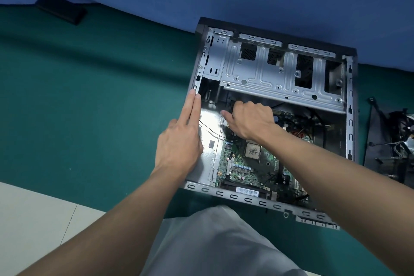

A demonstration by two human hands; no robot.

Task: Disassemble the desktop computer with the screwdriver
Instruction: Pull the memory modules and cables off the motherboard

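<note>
Open computer case: left hand flat, fingers together, on left rim; right hand curled inside, apparently pinching a dark connector.

The barcode sticker on the computer case is too small to read.

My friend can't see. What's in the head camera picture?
An open computer case lies on a green mat. The person's left hand presses flat on its rim while the right hand reaches inside, above the motherboard.
</note>
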